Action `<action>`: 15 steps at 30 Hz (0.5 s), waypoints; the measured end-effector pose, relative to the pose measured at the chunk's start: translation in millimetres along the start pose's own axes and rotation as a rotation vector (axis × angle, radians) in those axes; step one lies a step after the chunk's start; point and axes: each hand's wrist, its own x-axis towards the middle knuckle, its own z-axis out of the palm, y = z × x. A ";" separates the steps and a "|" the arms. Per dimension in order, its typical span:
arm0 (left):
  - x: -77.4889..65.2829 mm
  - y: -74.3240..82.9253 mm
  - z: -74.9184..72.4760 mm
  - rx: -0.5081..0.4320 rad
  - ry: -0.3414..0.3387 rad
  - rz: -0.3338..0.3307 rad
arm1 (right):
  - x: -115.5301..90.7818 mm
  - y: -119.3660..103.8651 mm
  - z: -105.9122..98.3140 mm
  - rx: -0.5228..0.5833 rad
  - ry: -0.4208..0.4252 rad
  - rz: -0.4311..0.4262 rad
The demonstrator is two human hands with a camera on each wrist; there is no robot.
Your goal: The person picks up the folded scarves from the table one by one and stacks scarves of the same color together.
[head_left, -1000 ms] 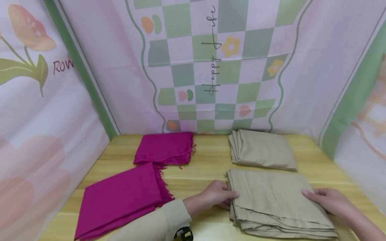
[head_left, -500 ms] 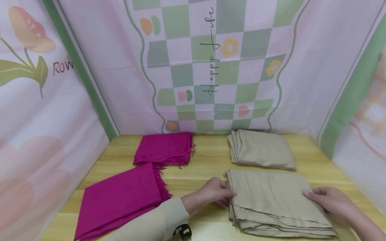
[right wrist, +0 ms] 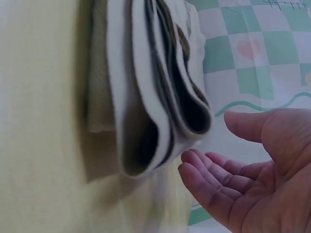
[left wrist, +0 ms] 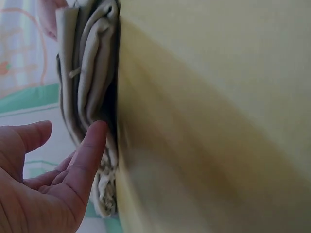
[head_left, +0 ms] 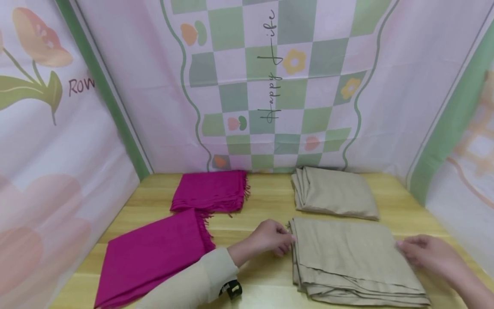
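Observation:
A folded beige scarf (head_left: 351, 253) lies on the table between both hands, its layered edges toward the front. At its left edge is my left hand (head_left: 272, 238); in the left wrist view its thumb and fingers are spread apart, fingertips right by the stacked folds (left wrist: 92, 87), with some fringe below. On the other side, my right hand (head_left: 432, 256) is beside the right edge. The right wrist view shows that hand's relaxed fingers (right wrist: 209, 194) and thumb apart, just off the rounded folds (right wrist: 141, 97), with nothing between them.
Behind it lies a second folded beige scarf (head_left: 335, 193). Two folded magenta fringed scarves are on the left, the smaller one (head_left: 210, 191) at the back and the larger one (head_left: 154, 257) in front. A printed curtain (head_left: 162, 107) encloses the wooden table (head_left: 262, 214).
Both hands have let go of the front beige scarf's edges and drawn slightly outward, the left hand to the left and the right hand to the right. The scarf stays in place.

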 end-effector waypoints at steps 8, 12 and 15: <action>11.9 9.1 -10.3 -0.016 0.053 0.074 | 2.1 -10.0 -12.9 -0.043 0.107 -0.039; 19.1 13.1 -9.8 -0.027 0.105 0.140 | 3.8 -18.9 -13.3 -0.054 0.189 -0.086; 24.2 17.1 -9.2 0.007 0.156 0.183 | 6.7 -26.2 -12.6 -0.054 0.234 -0.104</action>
